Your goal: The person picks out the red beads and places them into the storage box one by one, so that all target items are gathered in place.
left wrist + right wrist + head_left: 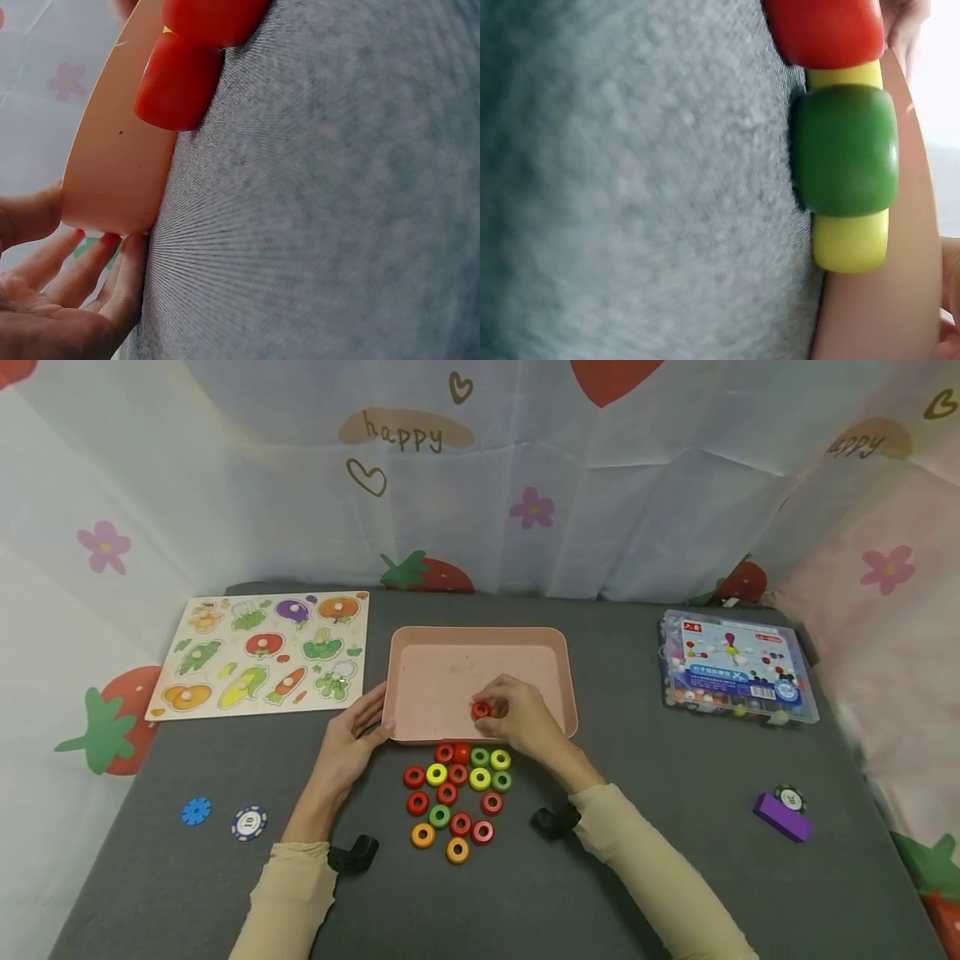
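A pink rectangular tray lies flat in the middle of the table. My left hand holds its near left corner, the thumb at the rim and the fingers against the side wall, as the left wrist view shows. Over the tray's near part, my right hand pinches a red ring bead between thumb and fingers. Just in front of the tray lie several ring beads in red, yellow, green and orange, among them a green bead and a red bead near the tray wall.
A vegetable puzzle board lies at the back left, and a clear box of coloured pieces at the back right. Two round chips, one a blue chip, lie front left. A purple block touches a dark chip at right.
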